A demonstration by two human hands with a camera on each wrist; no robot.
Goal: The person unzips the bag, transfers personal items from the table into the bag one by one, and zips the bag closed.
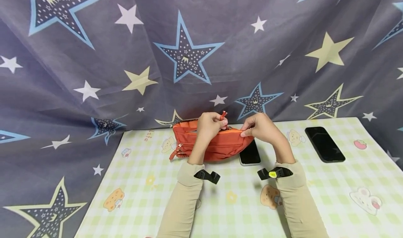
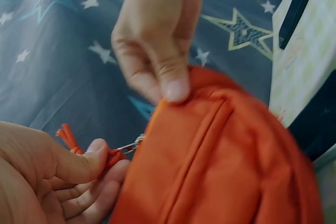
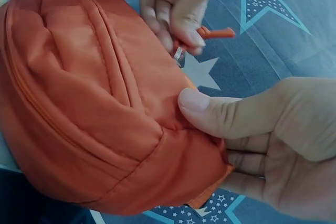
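An orange-red zippered bag is held up over the far part of the table. My left hand pinches the braided cord zipper pull between thumb and fingers, at the metal slider on the top zipper. My right hand grips the bag's right end, its thumb on the front fabric and its fingers behind, as the right wrist view shows. A second cord pull hangs at the bag's left end. The top zipper gapes a little left of my left hand. The bag's back side is hidden.
A phone lies partly under the bag's right end in the head view. Another black phone lies farther right. The table has a green-checked cover, and a star-patterned curtain hangs behind its far edge.
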